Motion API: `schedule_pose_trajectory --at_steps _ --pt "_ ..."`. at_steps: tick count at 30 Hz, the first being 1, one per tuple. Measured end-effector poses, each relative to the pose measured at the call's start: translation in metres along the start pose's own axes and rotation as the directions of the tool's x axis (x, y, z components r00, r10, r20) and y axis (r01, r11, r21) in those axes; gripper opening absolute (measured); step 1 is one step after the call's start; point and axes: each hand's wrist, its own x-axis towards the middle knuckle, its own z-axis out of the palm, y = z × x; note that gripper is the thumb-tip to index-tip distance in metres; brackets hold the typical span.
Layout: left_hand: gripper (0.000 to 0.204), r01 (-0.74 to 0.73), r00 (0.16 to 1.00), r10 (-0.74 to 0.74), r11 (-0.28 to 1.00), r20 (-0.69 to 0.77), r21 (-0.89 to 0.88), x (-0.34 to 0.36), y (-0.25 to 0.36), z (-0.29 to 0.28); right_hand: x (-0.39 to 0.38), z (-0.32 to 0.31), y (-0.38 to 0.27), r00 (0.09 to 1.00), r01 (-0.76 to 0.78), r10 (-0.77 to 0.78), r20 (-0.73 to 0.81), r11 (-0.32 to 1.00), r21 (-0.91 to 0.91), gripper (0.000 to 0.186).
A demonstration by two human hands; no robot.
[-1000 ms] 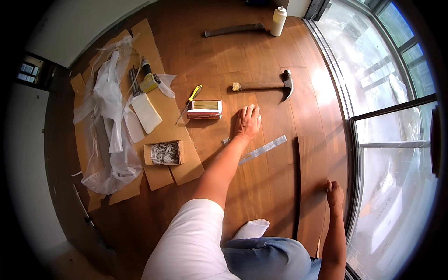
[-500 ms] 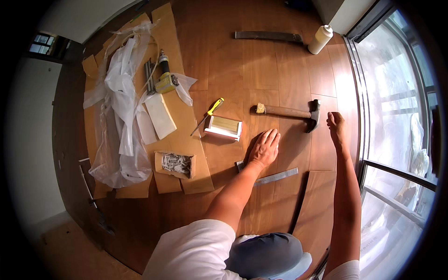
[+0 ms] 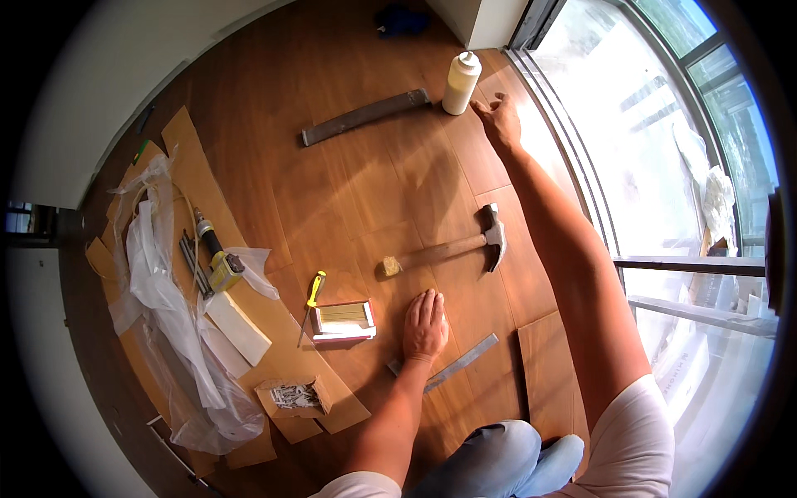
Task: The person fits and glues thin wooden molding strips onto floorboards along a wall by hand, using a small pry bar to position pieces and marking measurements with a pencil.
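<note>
My left hand [image 3: 426, 326] lies flat on the wooden floor, fingers stretched out, holding nothing. A metal square [image 3: 462, 362] lies partly beneath that forearm. At the far end, my right hand [image 3: 500, 122] reaches to the right side of a white squeeze bottle [image 3: 462, 83] standing upright. Its fingers are apart; whether a fingertip touches the bottle is hard to tell. Between the hands rests a claw hammer [image 3: 444, 251] with a wooden handle, its head to the right. Left of the bottle lies a dark flat bar [image 3: 361, 118].
A small open box of brass-coloured strips [image 3: 344, 315] and a yellow-handled screwdriver [image 3: 315, 289] lie left of my left hand. Cardboard [image 3: 224, 158] bears plastic sheeting [image 3: 158, 282], a nail gun [image 3: 222, 267] and a box of fasteners [image 3: 292, 397]. A loose floorboard [image 3: 548, 365] and glass door [image 3: 647, 166] are rightward.
My right hand has moved forward from beside the hammer head to the bottle, its fingers spreading. My left hand stays flat on the floor. The whole view has turned and shifted.
</note>
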Motion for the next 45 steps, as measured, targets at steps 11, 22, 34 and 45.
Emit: schedule_pose_trajectory --at_steps 11,22,34,45 --pt "0.052 -0.018 1.000 0.017 0.999 0.019 0.031 0.010 0.000 -0.004 0.018 0.024 -0.050 0.987 0.082 -0.048 -0.155 0.973 0.216 0.075" --pt "0.042 -0.072 0.992 0.087 0.985 -0.091 0.157 0.007 -0.002 0.002 -0.289 -0.210 -0.005 0.990 0.136 -0.118 -0.076 0.669 0.731 0.094" --pt "0.039 -0.221 0.966 0.246 0.944 -0.078 0.243 0.008 -0.043 0.024 -0.680 -0.550 0.167 0.602 -0.470 0.546 0.582 0.832 -0.293 0.082" --pt "0.040 -0.390 0.900 0.296 0.874 0.319 0.289 0.028 0.138 0.035 -1.084 -0.713 0.271 0.436 -0.881 0.900 0.008 0.429 -0.202 0.074"
